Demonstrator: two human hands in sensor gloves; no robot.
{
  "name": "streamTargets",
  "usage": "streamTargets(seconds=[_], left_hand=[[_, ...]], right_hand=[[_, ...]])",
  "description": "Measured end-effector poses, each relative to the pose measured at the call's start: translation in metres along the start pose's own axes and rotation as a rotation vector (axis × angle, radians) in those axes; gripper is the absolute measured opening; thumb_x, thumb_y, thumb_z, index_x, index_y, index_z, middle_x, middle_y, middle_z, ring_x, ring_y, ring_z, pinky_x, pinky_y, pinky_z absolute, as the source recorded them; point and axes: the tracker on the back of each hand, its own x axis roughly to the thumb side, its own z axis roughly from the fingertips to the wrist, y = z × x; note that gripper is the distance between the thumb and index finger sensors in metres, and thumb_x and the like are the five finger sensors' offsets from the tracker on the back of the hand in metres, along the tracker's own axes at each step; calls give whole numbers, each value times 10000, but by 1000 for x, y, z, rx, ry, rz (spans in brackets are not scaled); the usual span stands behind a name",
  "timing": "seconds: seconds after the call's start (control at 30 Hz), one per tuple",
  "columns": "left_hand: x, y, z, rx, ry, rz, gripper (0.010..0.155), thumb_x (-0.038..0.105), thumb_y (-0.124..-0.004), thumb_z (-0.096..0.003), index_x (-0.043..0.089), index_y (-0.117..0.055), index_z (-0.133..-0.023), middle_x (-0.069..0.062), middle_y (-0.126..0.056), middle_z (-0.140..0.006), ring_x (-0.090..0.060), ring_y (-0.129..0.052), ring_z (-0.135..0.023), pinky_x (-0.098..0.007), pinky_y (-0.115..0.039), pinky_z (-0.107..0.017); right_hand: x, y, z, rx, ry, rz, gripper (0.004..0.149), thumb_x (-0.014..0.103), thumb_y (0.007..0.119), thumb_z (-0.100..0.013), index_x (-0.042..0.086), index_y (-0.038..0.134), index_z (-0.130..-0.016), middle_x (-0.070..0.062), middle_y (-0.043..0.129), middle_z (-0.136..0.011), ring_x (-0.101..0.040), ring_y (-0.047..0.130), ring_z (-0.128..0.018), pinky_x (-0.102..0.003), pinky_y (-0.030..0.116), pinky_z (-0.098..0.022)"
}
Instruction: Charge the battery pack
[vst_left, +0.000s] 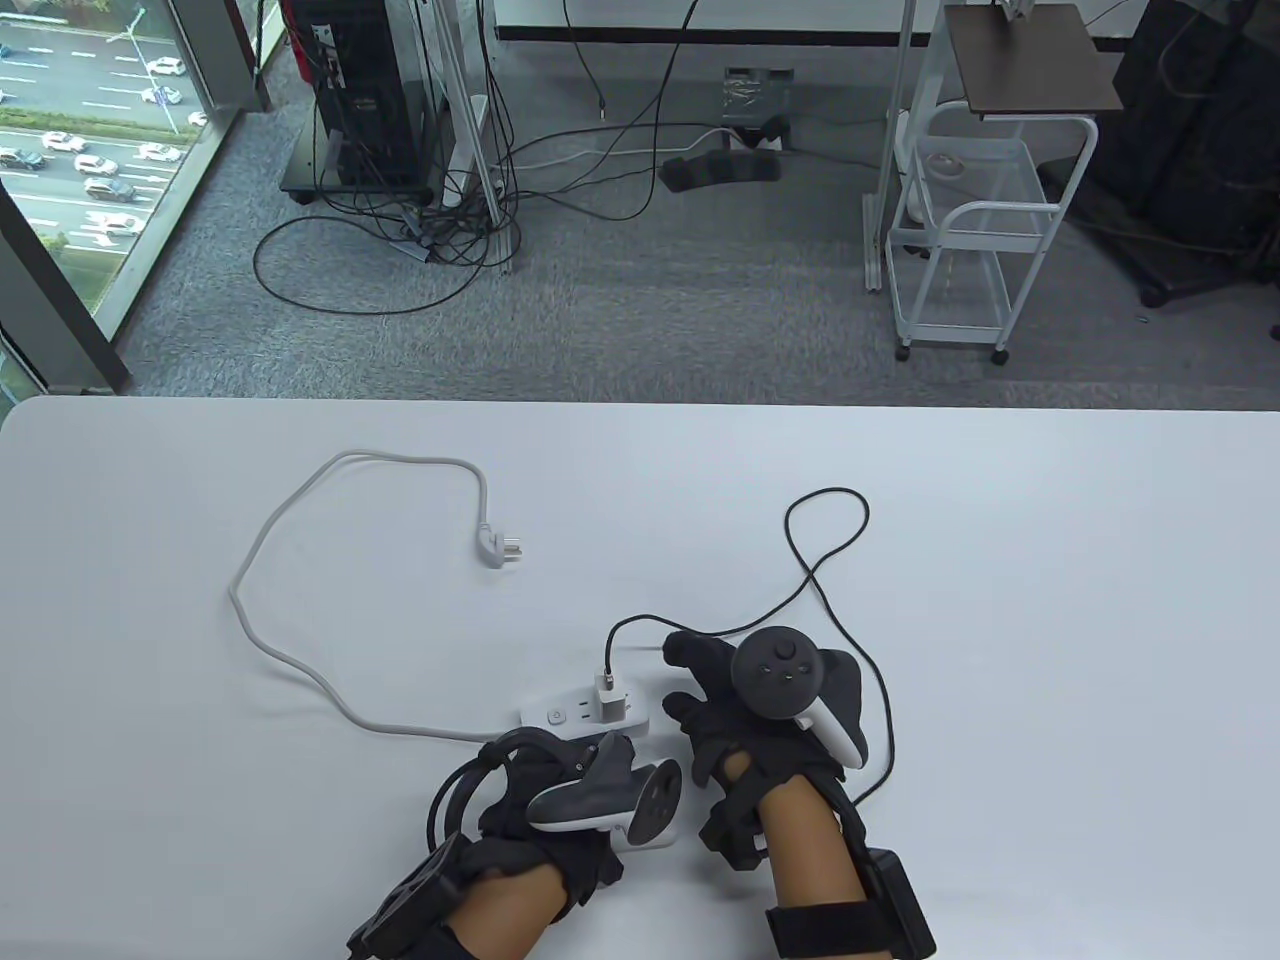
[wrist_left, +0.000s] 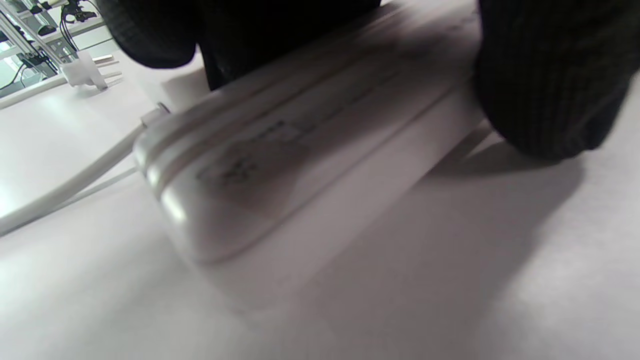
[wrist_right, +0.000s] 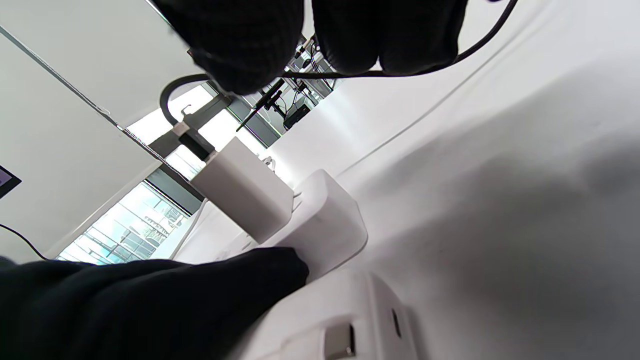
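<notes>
A white power strip (vst_left: 585, 716) is lying on the white surface (vst_left: 1000, 600) at about 6 o'clock in the table view, with a white charger block (vst_left: 607, 700) sitting plugged into its top. A black cable (vst_left: 830, 560) is running from the charger's upper end, looping toward 12 o'clock and curving back down toward 4 o'clock past the right hand (vst_left: 770, 700). The strip's own white cord (vst_left: 300, 560) is sweeping off toward 10 o'clock and ending in a wall plug (vst_left: 497, 548) lying loose on the surface.

The left hand (vst_left: 560, 790) is gripping the near end of the strip; in the left wrist view its fingers (wrist_left: 550, 80) are pressing against the strip's body (wrist_left: 280, 150). The right hand is resting just at 3 o'clock of the charger, fingers (wrist_right: 240, 40) curled; I cannot tell whether they are clamped on anything.

A white battery pack (wrist_right: 340, 320) is lying right beside the strip's end, partly under the left hand.
</notes>
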Motion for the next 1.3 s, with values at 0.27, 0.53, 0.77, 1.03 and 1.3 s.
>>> streamTargets(seconds=[0.27, 0.53, 0.77, 1.03, 1.3], left_hand=[[-10, 2, -4, 74, -79, 2, 989, 754, -928, -291, 207, -663, -1072, -22, -869, -956, -207, -982, -753, -433, -836, -602], [-27, 6, 2, 39, -132, 112, 1044, 809, -925, -246, 217, -685, -1072, -28, -889, -941, -210, -989, -728, -442, -841, -591], [-60, 13, 17, -4, -199, 342, 1050, 803, -920, -259, 211, -661, -1086, -48, -871, -958, -232, -968, -742, -463, -824, -603], [-81, 7, 18, -37, -296, 505, 1047, 790, -926, -259, 193, -670, -1081, -65, -878, -952, -242, -975, -734, -471, -826, -597], [-86, 8, 20, -33, -302, 508, 1046, 786, -929, -256, 190, -676, -1077, -64, -885, -947, -244, -980, -729, -474, -828, -594]], right_hand=[[7, -5, 11, -41, -15, 124, 633, 256, 802, -442, 183, 547, -1016, -243, 587, -1070, -578, 689, -924, -765, 447, -652], [-15, -27, 40, -116, 65, 284, 629, 272, 807, -439, 188, 564, -1013, -237, 586, -1077, -584, 664, -938, -772, 415, -664], [-41, -50, 71, -135, 170, 439, 595, 273, 807, -440, 185, 614, -996, -230, 607, -1077, -580, 660, -947, -776, 394, -672], [-69, -42, 84, 109, 226, 473, 502, 221, 837, -427, 246, 736, -918, -214, 571, -1105, -586, 566, -995, -801, 317, -673], [-63, -23, 78, 275, 239, 622, 536, 190, 894, -402, 310, 718, -895, -218, 317, -1160, -590, 365, -1041, -806, 229, -679]])
